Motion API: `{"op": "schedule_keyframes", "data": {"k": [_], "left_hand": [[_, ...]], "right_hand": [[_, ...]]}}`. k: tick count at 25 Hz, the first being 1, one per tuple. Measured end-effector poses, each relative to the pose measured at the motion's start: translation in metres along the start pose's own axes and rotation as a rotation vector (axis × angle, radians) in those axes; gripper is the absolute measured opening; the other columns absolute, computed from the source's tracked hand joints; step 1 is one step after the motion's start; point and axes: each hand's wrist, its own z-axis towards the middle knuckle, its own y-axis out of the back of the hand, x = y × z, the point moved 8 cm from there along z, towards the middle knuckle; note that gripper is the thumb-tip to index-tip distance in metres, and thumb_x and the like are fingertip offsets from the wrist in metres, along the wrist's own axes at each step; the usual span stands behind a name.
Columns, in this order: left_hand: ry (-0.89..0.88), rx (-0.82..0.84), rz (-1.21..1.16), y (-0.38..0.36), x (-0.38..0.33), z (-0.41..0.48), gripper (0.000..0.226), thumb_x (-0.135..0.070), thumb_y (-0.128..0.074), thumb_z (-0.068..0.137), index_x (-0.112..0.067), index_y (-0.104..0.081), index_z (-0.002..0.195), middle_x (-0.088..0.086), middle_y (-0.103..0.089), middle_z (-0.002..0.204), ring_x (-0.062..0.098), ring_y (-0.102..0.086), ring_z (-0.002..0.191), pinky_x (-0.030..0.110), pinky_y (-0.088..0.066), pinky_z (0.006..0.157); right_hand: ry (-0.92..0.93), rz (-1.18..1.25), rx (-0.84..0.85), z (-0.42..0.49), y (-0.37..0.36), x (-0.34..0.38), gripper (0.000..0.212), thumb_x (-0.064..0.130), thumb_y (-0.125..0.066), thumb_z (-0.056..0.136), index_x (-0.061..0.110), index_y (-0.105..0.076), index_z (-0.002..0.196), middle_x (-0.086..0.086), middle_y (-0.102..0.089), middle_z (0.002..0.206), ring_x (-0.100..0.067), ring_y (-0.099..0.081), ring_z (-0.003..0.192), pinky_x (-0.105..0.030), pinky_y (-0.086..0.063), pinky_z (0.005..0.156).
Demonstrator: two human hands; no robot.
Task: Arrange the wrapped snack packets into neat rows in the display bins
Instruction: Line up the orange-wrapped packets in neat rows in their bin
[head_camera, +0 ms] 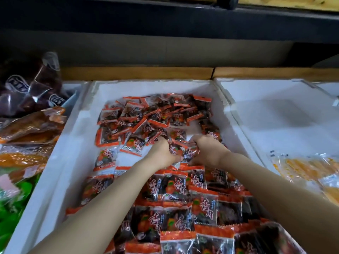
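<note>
Styrofoam bin [60,143] floor bare along its left wall; left hand [162,151] and right hand [207,149] clutch snack packets [180,149] mid-bin.

Two hands are in view, the left hand [162,153] and the right hand [208,151]. Three white foam bins show: the middle bin [77,125], the right bin [275,110] and a corner of the left bin [71,87]. The red-and-black snack packets [176,187] run to several dozen, too many to count. They form one loose heap beyond the fingers and at least three overlapping rows nearer than the fingers, with a small bunch inside the fingers. Right of the fingers lie several yellow packets [302,167], too blurred to count.
</note>
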Motion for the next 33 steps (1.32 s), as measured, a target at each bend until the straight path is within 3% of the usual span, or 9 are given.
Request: {"op": "schedule_keyframes", "data": {"k": [3,6,8,13,17,20,24,28,33], "left_hand": [[-0.072,-0.06,-0.075,0.011,-0.009,-0.007,0.038,-0.029,-0.065,0.09,-0.007,-0.054,0.119,0.006,-0.062,0.11,0.021,-0.059,0.095,0.023,-0.043,0.066],[-0.074,-0.188,-0.177,0.034,-0.017,-0.03,0.052,-0.034,-0.054,0.096,-0.007,-0.037,0.137,0.0,-0.057,0.116,0.01,-0.055,0.086,0.018,-0.043,0.068],[-0.057,-0.265,-0.312,0.048,-0.018,-0.046,0.054,-0.033,-0.054,0.096,-0.009,-0.035,0.141,0.002,-0.051,0.134,0.015,-0.056,0.102,0.02,-0.044,0.08],[-0.153,-0.208,-0.59,0.042,-0.043,-0.087,0.018,-0.023,-0.061,0.092,-0.026,-0.051,0.107,-0.004,-0.06,0.116,0.01,-0.055,0.105,0.026,-0.038,0.085],[-0.194,-0.232,-0.574,0.042,-0.061,-0.116,0.024,-0.022,-0.069,0.086,-0.024,-0.054,0.105,-0.006,-0.061,0.109,0.005,-0.056,0.1,0.019,-0.044,0.085],[-0.262,-0.191,-0.47,0.037,-0.077,-0.135,0.026,-0.024,-0.067,0.088,-0.024,-0.052,0.109,-0.015,-0.059,0.102,-0.014,-0.051,0.09,0.004,-0.038,0.077],[-0.226,-0.17,-0.509,0.029,-0.082,-0.149,0.024,-0.025,-0.059,0.094,-0.026,-0.048,0.115,-0.027,-0.047,0.1,-0.023,-0.043,0.079,0.009,-0.037,0.071],[-0.153,-0.107,-0.657,0.009,-0.089,-0.163,0.026,-0.021,-0.063,0.091,-0.028,-0.051,0.114,-0.031,-0.043,0.096,-0.025,-0.043,0.078,0.005,-0.034,0.065],[-0.193,-0.144,-0.627,0.007,-0.102,-0.167,0.025,-0.023,-0.063,0.091,-0.03,-0.05,0.112,-0.032,-0.045,0.099,-0.026,-0.041,0.083,0.01,-0.034,0.073]], "right_hand": [[-0.036,0.228,-0.159,-0.009,0.024,0.003,0.035,0.025,-0.07,0.081,0.018,-0.057,0.113,-0.004,-0.066,0.107,-0.02,-0.06,0.091,-0.029,-0.048,0.078],[-0.023,0.353,-0.366,-0.02,0.061,0.001,0.028,0.021,-0.065,0.084,0.016,-0.054,0.109,-0.001,-0.064,0.094,-0.019,-0.06,0.081,-0.024,-0.045,0.071],[-0.036,0.555,-0.409,-0.03,0.073,-0.004,0.027,0.02,-0.066,0.085,0.016,-0.048,0.106,0.003,-0.057,0.087,-0.015,-0.058,0.076,-0.019,-0.042,0.063],[-0.001,1.066,-0.34,-0.076,0.081,0.003,0.018,0.012,-0.07,0.081,0.014,-0.054,0.088,-0.008,-0.061,0.079,-0.022,-0.062,0.076,-0.037,-0.053,0.075],[0.071,0.894,-0.127,-0.115,0.08,0.014,0.031,0.003,-0.073,0.076,0.021,-0.053,0.091,-0.004,-0.059,0.075,-0.004,-0.055,0.054,-0.018,-0.048,0.054],[0.094,0.728,-0.049,-0.137,0.075,0.012,0.027,0.005,-0.07,0.08,0.024,-0.06,0.096,-0.008,-0.064,0.081,-0.004,-0.056,0.061,-0.021,-0.047,0.062],[-0.008,0.986,-0.177,-0.163,0.083,-0.009,0.023,-0.002,-0.062,0.085,0.02,-0.065,0.092,0.012,-0.062,0.062,-0.001,-0.054,0.054,-0.013,-0.041,0.055],[-0.054,1.18,-0.148,-0.18,0.073,-0.015,0.019,-0.009,-0.06,0.083,0.01,-0.06,0.087,-0.009,-0.059,0.069,-0.014,-0.06,0.058,-0.02,-0.05,0.058],[-0.086,1.136,-0.126,-0.192,0.063,-0.019,0.016,-0.008,-0.059,0.085,0.005,-0.054,0.092,-0.005,-0.054,0.073,-0.007,-0.059,0.054,-0.021,-0.048,0.055]]}}
